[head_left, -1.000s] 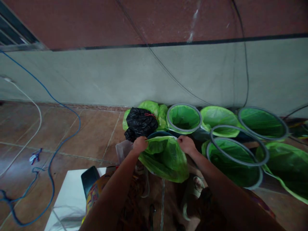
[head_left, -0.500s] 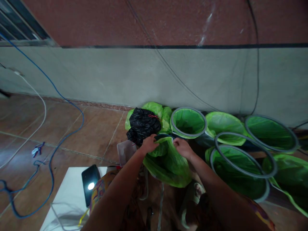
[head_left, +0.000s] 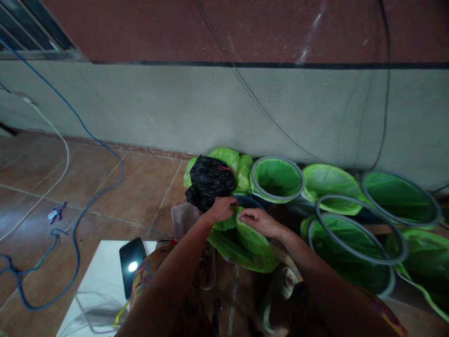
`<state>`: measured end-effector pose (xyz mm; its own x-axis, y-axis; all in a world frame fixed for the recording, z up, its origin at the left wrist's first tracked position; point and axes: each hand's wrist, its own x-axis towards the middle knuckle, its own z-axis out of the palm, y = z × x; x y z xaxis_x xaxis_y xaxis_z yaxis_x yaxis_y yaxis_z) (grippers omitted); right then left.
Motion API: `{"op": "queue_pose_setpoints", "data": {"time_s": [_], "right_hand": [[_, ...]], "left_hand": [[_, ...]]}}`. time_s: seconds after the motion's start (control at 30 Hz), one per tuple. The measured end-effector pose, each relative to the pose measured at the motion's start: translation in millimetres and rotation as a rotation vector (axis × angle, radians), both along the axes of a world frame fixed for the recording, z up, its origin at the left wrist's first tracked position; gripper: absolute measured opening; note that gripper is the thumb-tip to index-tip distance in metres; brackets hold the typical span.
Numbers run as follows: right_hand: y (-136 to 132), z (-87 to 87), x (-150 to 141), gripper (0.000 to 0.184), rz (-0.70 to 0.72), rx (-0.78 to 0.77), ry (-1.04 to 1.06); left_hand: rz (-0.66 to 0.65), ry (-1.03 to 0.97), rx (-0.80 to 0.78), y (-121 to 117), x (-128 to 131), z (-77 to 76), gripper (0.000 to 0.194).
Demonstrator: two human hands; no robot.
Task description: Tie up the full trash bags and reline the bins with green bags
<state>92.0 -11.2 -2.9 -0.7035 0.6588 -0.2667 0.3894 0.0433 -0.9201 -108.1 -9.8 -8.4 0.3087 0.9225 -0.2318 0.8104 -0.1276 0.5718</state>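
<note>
Head view: left hand [head_left: 223, 209] and right hand [head_left: 261, 221] pinch the green bag [head_left: 257, 242] by its edge, wise for seemingly light, limp film.

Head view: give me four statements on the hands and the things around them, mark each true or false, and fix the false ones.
1. The left hand and right hand grip the edge of a green bag. True.
2. A dark phone lies on the white surface. True.
3. The black bag lies on the white surface. False: it is just beyond the left hand.
4. The blue cable is wound round the right hand. False: it trails over the floor.
</note>
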Motion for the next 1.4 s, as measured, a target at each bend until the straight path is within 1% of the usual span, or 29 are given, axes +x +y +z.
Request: {"op": "queue_pose_setpoints", "data": {"time_s": [0.07,0.1,0.17,0.2,0.23,0.27,0.3,0.33,0.37,0.4,0.47,0.5,0.63,0.77,0.83,0.9,0.97,1.03,1.1,1.17,1.23,1.3,1.33,1.37,1.4], "right_hand": [[3,-0.7,0,0.028,-0.024,-0.046,-0.002],[5,-2.8,2,0.027,-0.064,-0.042,-0.034],[8,-9.9,6,0.024,-0.188,0.044,-0.143],[10,-14.2,8,0.029,-0.245,0.117,-0.196],[10,-18.5,9,0.039,-0.279,0.194,-0.233],[9,-22.5,10,0.051,-0.282,0.264,-0.249],[8,-25.9,10,0.062,-0.254,0.316,-0.249],[7,-28.5,8,0.068,-0.206,0.345,-0.242],[5,-30.2,7,0.066,-0.157,0.351,-0.244],[4,-31.2,4,0.059,-0.113,0.339,-0.262],[2,-31.5,0,0.034,-0.057,0.312,-0.345],[3,-31.6,-1,0.027,-0.048,0.309,-0.396],[4,-36.9,1,0.028,-0.051,0.347,-0.551],[0,-49.9,9,0.026,0.018,0.322,-0.696],[-3,-54.2,12,0.025,0.042,0.306,-0.727],[-4,-54.6,11,0.024,0.054,0.296,-0.737],[-3,-51.8,9,0.025,0.061,0.299,-0.732],[-2,-47.8,7,0.026,0.065,0.304,-0.712],[-1,-45.1,6,0.026,0.063,0.292,-0.683],[0,-43.7,6,0.024,0.007,0.273,-0.663],[1,-41.5,6,0.033,-0.131,0.295,-0.658],[1,-36.4,6,0.042,-0.301,0.345,-0.636],[1,-32.8,5,0.042,-0.365,0.365,-0.597],[0,-29.0,4,0.039,-0.394,0.369,-0.534],[-1,-25.5,2,0.038,-0.386,0.358,-0.452]], "left_hand": [[-0.044,0.009,-0.006,-2,-1,-0.7,0.028],[-0.056,0.014,-0.006,-2,-1,-0.3,0.029],[-0.062,0.006,0.008,-3,-3,2.3,0.029],[-0.060,-0.008,0.017,-3,-4,4.1,0.029],[-0.056,-0.026,0.027,-3,-5,6.1,0.030],[-0.055,-0.047,0.035,-3,-5,8.1,0.030],[-0.057,-0.071,0.039,-3,-5,9.7,0.030],[-0.063,-0.097,0.041,-3,-4,11.1,0.029],[-0.070,-0.123,0.039,-4,-4,12.2,0.029],[-0.078,-0.148,0.035,-4,-3,13.1,0.028],[-0.080,-0.182,0.027,-5,-2,14.8,0.026],[-0.073,-0.192,0.025,-5,-2,15.7,0.025],[-0.028,-0.237,0.042,-6,-4,20.2,0.021],[-0.012,-0.279,0.070,-4,-6,22.0,0.018],[0.020,-0.272,0.082,-3,-7,20.1,0.020],[0.070,-0.256,0.106,-3,-8,15.6,0.027],[0.086,-0.220,0.150,-3,-9,8.1,0.044],[0.048,-0.155,0.187,-3,-10,-1.2,0.062],[-0.009,-0.075,0.184,-5,-10,-9.9,0.067],[-0.046,0.004,0.140,-6,-9,-15.6,0.058],[-0.039,0.088,0.076,-7,-8,-17.3,0.042],[0.010,0.176,0.020,-7,-7,-15.5,0.032],[0.043,0.217,0.004,-7,-6,-14.0,0.030],[0.073,0.252,-0.004,-7,-6,-12.3,0.030],[0.095,0.279,-0.007,-7,-5,-10.8,0.029]]}}
